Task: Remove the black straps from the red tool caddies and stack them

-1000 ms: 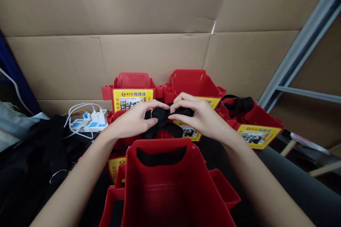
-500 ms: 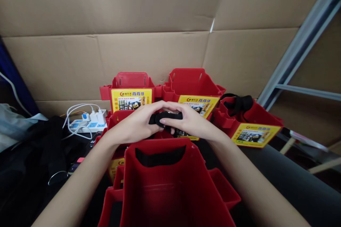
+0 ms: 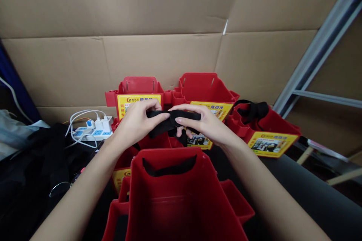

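Now your left hand [image 3: 135,122] and right hand [image 3: 202,124] pinch the black strap [image 3: 169,117] stretched wider than before. Yellow labels [image 3: 266,144] on the red bins [image 3: 203,86] show unreadable writing.

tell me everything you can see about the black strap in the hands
The black woven fabric strap looks soft and matte, like webbing. It is stretched roughly level between the left hand and the right hand, each with a pinching grip on it, while a loose part hangs folded beneath the fingers. It sits above the near red plastic bin, whose far wall slot holds more black strap.
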Tool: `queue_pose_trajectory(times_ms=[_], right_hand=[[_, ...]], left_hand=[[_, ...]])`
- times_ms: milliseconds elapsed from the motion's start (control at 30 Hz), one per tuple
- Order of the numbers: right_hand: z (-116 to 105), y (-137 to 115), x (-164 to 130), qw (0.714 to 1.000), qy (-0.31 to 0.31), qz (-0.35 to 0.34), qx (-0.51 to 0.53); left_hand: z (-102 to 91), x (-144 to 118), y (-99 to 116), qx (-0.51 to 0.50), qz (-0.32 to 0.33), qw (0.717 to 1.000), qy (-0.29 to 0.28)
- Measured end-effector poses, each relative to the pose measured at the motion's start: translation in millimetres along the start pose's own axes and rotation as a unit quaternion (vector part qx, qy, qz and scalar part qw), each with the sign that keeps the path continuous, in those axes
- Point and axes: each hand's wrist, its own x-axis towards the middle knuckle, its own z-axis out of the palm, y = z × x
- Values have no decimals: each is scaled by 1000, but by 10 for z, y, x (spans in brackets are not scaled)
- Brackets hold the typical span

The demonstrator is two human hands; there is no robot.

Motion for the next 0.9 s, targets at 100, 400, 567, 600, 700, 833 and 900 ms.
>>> queue_pose_trajectory(times_ms=[100, 400, 567, 600, 700, 833, 900], right_hand=[[-13, 3, 0, 1000, 9, -3, -4], [-7, 55, 21, 997, 52, 12, -59], [50, 51, 14, 995, 65, 6, -81], [67, 52, 16, 994, 69, 4, -81], [120, 71, 31, 993, 98, -7, -68], [166, 72, 39, 993, 104, -14, -56], [168, 41, 27, 996, 72, -6, -57]], left_hand=[[-42, -7, 5, -29, -21, 998, -50], [-45, -31, -36, -7, 22, 998, -52], [4, -50, 91, 41, 105, 994, 5], [8, -52, 105, 45, 92, 995, -15], [15, -51, 106, 45, 48, 997, -48], [-7, -42, 59, 18, 30, 997, -70], [-28, -35, 31, 23, 24, 997, -72]])
